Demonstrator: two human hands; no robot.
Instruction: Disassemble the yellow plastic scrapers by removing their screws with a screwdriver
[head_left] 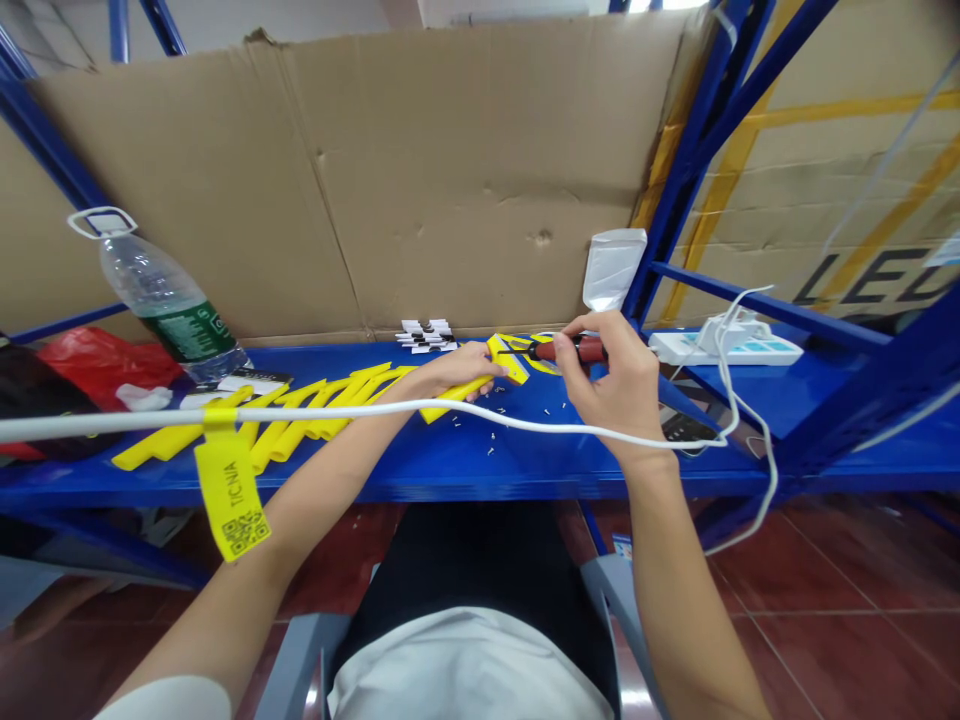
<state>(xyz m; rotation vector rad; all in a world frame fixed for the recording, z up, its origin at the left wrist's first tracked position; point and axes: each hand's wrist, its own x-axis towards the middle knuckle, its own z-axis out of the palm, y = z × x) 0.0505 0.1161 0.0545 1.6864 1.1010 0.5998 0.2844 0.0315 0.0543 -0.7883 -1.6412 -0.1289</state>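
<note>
My left hand [466, 368] is closed around a yellow plastic peeler-shaped piece [450, 400], whose wide head [510, 362] sticks out past the fingers. In my right hand [619, 375] is a screwdriver [570, 350] with a red and black handle. Its dark shaft points left, and the tip lies over the yellow head; whether it touches a screw I cannot make out. Small loose screws [492, 437] lie scattered on the blue shelf [540, 470] below the hands. Several similar yellow pieces [300, 415] lie in a row left of my left hand.
Behind stands a cardboard sheet [480, 180]. White and black parts [426, 336] are stacked at its foot. A water bottle [180, 310] leans at left; a power strip [727, 345] sits at right. A white cable [360, 410] crosses in front, with a yellow tag [231, 495] hanging from it.
</note>
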